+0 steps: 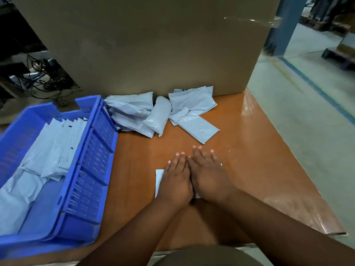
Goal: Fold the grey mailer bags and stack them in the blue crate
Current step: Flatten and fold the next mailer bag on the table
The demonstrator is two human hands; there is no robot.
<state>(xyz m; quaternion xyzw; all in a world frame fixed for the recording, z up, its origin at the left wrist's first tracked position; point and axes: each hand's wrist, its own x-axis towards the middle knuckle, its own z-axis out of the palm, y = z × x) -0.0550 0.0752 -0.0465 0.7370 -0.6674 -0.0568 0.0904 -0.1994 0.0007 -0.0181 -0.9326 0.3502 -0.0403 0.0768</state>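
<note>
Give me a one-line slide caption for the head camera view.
Both hands, left hand and right hand, press a grey mailer bag flat beside the blue crate.

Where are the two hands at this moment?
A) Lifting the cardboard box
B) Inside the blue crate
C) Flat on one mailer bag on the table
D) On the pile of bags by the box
C: the left hand and the right hand lie side by side, fingers straight, pressing one mailer bag on the table.
</note>
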